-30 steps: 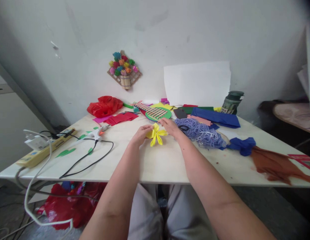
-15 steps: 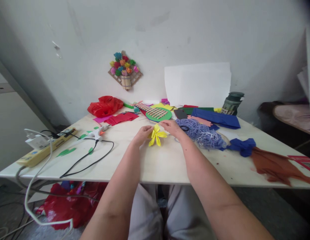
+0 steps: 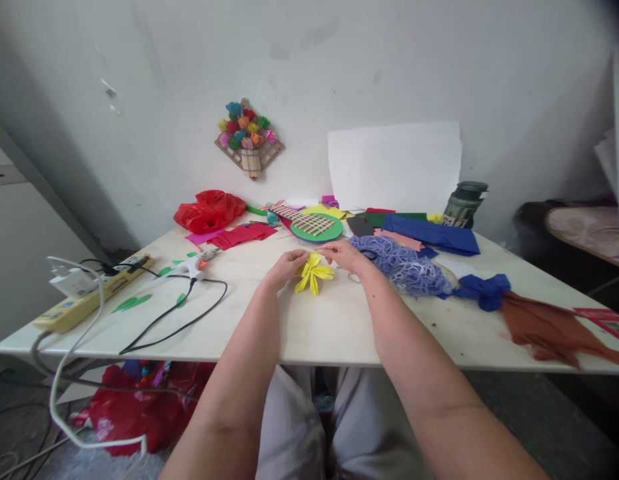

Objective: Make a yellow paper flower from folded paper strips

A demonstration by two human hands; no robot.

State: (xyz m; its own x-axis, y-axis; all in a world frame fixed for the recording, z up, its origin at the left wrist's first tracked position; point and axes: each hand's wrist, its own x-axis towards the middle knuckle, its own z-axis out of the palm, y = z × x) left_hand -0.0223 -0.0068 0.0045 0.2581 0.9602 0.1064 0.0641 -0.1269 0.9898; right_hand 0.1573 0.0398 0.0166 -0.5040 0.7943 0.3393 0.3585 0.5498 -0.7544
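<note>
A yellow crepe-paper flower [image 3: 314, 273] with several narrow petals hangs between my hands above the middle of the table. My left hand [image 3: 288, 267] is closed at the flower's upper left edge, its fingertips pinching the paper. From the upper right, my right hand [image 3: 343, 256] reaches in with thumb and forefinger pinched close to the top of the flower. What lies exactly between those right fingertips is too small to make out. Just right of that hand is a tangled heap of blue-purple yarn [image 3: 404, 270], with dark scissor handles [image 3: 369, 255] partly showing on it.
On the left lie a glue gun [image 3: 193, 265] with a looping black cord, green paper leaves [image 3: 132, 303] and a yellow power strip [image 3: 89, 297]. Behind my hands is a green round piece with woven sticks [image 3: 316, 227]. A dark bottle [image 3: 464, 205] stands back right; brown crepe paper [image 3: 544, 330] lies front right.
The flower has turned slightly, and its lower petals point a little further down and left. Both hands keep almost the same place and pinch.
</note>
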